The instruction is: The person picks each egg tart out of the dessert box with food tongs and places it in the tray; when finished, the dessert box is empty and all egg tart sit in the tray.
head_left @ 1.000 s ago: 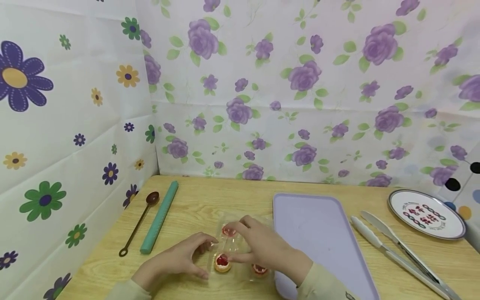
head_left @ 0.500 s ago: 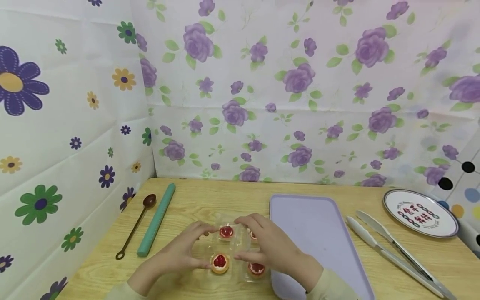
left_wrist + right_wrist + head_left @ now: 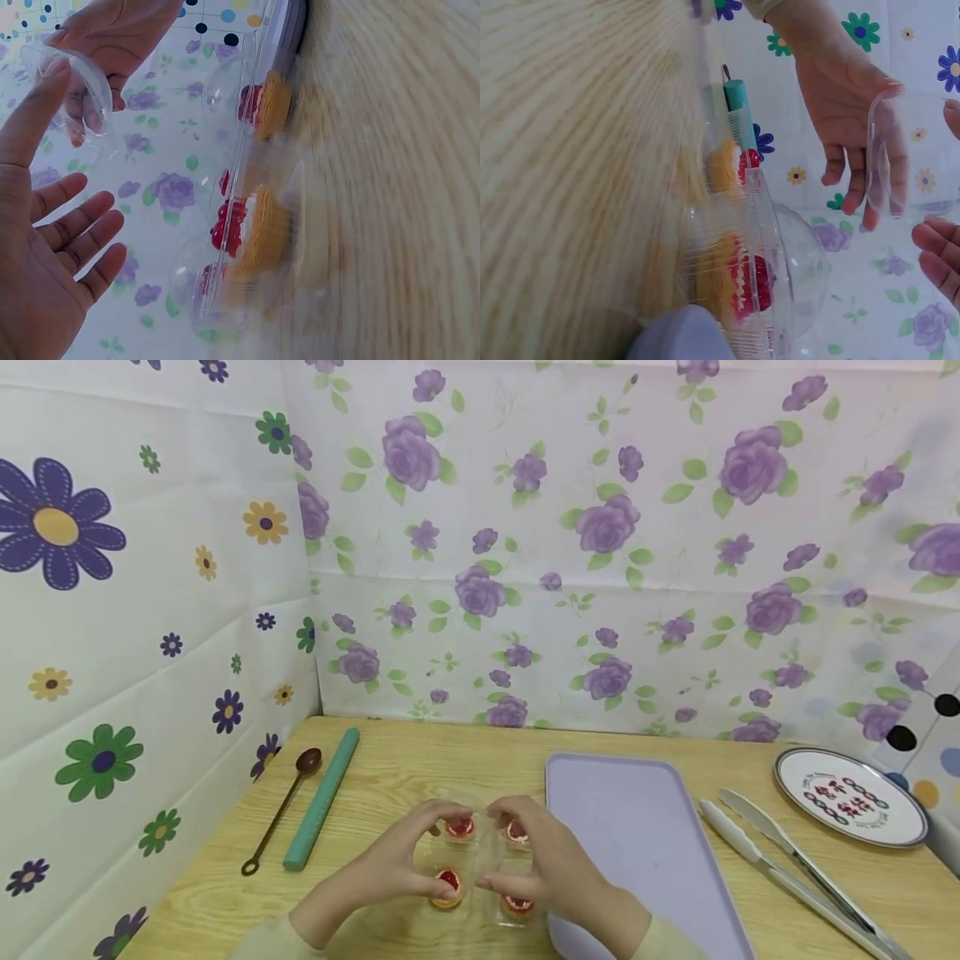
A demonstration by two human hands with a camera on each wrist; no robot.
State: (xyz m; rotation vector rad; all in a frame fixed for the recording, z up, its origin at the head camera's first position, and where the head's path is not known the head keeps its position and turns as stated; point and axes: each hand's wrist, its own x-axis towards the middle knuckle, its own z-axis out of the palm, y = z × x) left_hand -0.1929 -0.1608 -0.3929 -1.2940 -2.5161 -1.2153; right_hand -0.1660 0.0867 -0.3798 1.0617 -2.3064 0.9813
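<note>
Both my hands hold a clear plastic dome lid [image 3: 94,90] between them, above the tabletop. My left hand [image 3: 393,864] curves around its left side, thumb tip on the plastic, other fingers spread in the left wrist view. From the opposite side, my right hand [image 3: 558,860] brings thumb and fingertips to the rim. Below and between the hands, several small tarts with red fruit and white cream, one a front-left tart [image 3: 447,888], sit in a clear plastic pack [image 3: 761,217]. Clear domes rise over tarts in the wrist views. The fingers partly cover the tarts in the head view.
A lilac tray [image 3: 622,835] lies just right of the pack. Farther right are metal tongs [image 3: 795,868] with pale tips and a white plate [image 3: 795,772]. On the left lie a brown long-handled spoon [image 3: 279,814] and a teal bar [image 3: 322,802]. Flowered cloth [image 3: 540,627] hangs behind.
My right hand has shifted right, off the left tarts and over the right ones. My left hand has moved inward to the right, so its fingers now overlap the left tarts.
</note>
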